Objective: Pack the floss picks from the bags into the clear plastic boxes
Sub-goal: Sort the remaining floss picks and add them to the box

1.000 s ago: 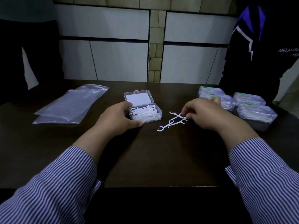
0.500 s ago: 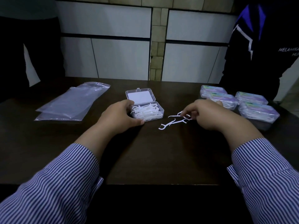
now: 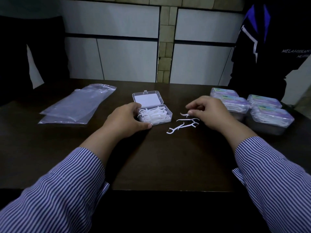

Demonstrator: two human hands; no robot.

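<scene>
The right hand pinches one floss pick between thumb and fingertips, lifting it by one end just above the few loose picks lying on the table at its 7 o'clock. Taking them by the tip probably makes it easier to pull a single pick free and drop it in lengthwise. The left hand curls round the near-left corner of the open clear box, thumb along the front wall, most likely to steady it while picks go in. The box is already heaped with white picks, its lid folded back flat at 12 o'clock, so this one looks nearly full.

From the box, at 3 o'clock and beyond the right hand, stand four closed, filled boxes, grouped out of the way as finished work. At 9 o'clock lie flattened clear bags, seemingly emptied.

All of it sits on a dark brown table. Behind is a pale panelled wall with a tiled column, and a person in a dark jacket stands at the far right corner. The light is dim.
</scene>
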